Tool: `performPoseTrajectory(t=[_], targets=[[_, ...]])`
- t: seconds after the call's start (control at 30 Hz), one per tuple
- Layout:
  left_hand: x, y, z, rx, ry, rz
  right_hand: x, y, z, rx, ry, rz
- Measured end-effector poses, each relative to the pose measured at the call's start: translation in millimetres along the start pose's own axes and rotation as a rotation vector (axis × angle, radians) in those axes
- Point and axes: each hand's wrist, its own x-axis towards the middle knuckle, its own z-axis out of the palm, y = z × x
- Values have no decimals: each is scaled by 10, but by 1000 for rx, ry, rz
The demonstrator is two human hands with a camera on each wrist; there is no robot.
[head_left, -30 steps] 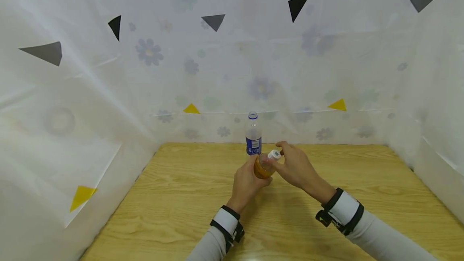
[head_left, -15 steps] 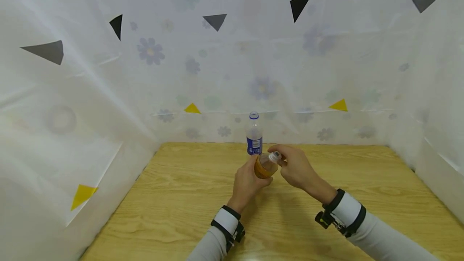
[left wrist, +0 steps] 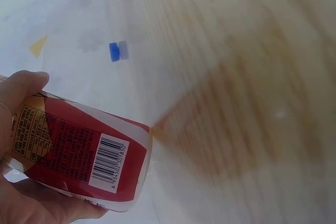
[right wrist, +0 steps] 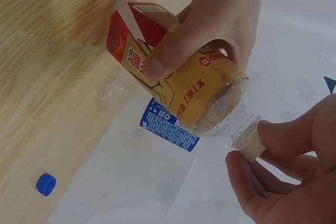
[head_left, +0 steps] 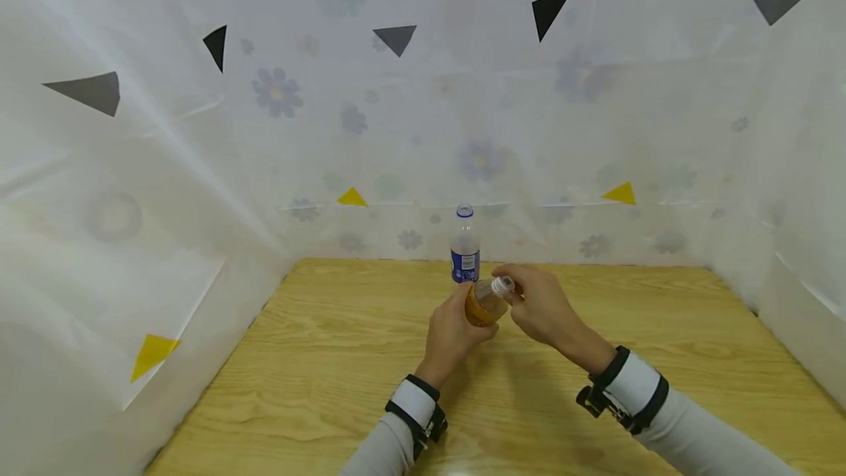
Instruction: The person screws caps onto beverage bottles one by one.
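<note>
My left hand (head_left: 452, 330) grips a plastic bottle (right wrist: 210, 87) around its red and yellow label; the barcode side of the label shows in the left wrist view. The bottle leans with its clear neck toward my right hand (head_left: 543, 305). A white cap (right wrist: 251, 144) sits at the neck, and my right thumb and fingers pinch it in the right wrist view. Just behind my hands, a clear bottle (head_left: 465, 244) with a blue label stands upright, its mouth uncapped. I cannot tell whether the base of the held bottle touches the table.
A blue cap (right wrist: 46, 184) lies on the wood-grain table (head_left: 317, 358). White translucent sheeting (head_left: 423, 123) with printed flowers and stuck-on triangles walls off the back and both sides of the table.
My right hand's fingers have shifted from a looser reach over the white cap to curling closely around it. My left hand and both bottles stay about where they were.
</note>
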Motion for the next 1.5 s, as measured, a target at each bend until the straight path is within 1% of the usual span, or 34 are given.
performPoseTrajectory(t=[0.13,0.27,0.6,0.73,0.9,1.03,1.23,1.37,1.5], targets=[[-3,5,10,0,11,13,14,15,-5,-23,-5,25],[-11,1,18,1,6,8,34,53,-1,-26,-2,49],[-13,-8,25,-2,11,13,22,128,23,-43,44,10],[-14,-11,19,-5,5,1,22,98,20,-63,15,41],[-13,-17,15,3,11,3,16,27,-7,-108,-59,92],[-13,-22,17,8,10,10,18,-3,-9,-112,-72,72],[-10,0,13,0,12,12,21,-15,-14,-40,-21,-11],[-7,10,8,-1,11,12,21,-24,-30,1,-15,-16],[-15,2,1,4,14,10,29,-26,-19,-2,-15,-20]])
